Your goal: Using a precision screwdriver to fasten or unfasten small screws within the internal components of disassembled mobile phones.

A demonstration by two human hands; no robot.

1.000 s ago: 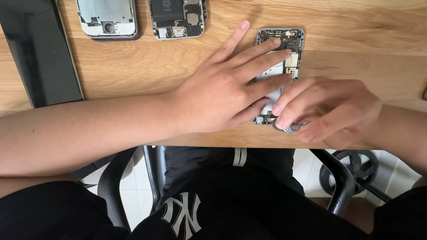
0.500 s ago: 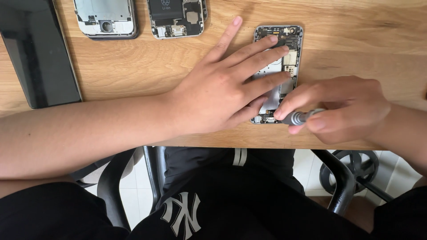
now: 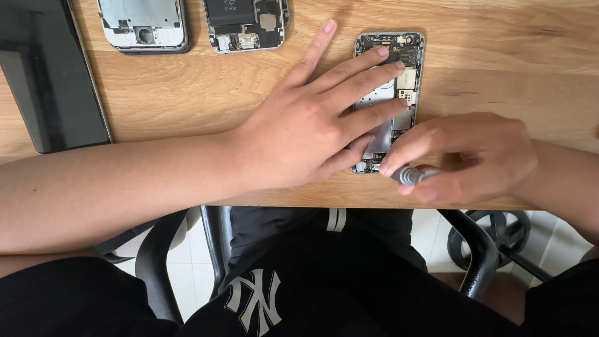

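Observation:
An opened phone (image 3: 407, 68) with its circuit boards bare lies on the wooden table (image 3: 187, 93) near the front edge. My left hand (image 3: 312, 122) rests flat across it, fingers spread over the left and middle of the phone, pinning it down. My right hand (image 3: 465, 156) is closed around a small grey screwdriver (image 3: 409, 175), its tip at the phone's lower end. Most of the tool is hidden in my fingers.
Two more opened phone bodies (image 3: 145, 25) (image 3: 246, 24) lie at the back of the table. A dark flat screen panel (image 3: 47, 75) sits at the far left. Below the table edge are my lap in black clothing and a black chair frame (image 3: 480, 256).
My right hand has pulled back to the right and lower, off the phone's edge, and the grey screwdriver end now shows between its fingers. The left hand has stayed on the phone.

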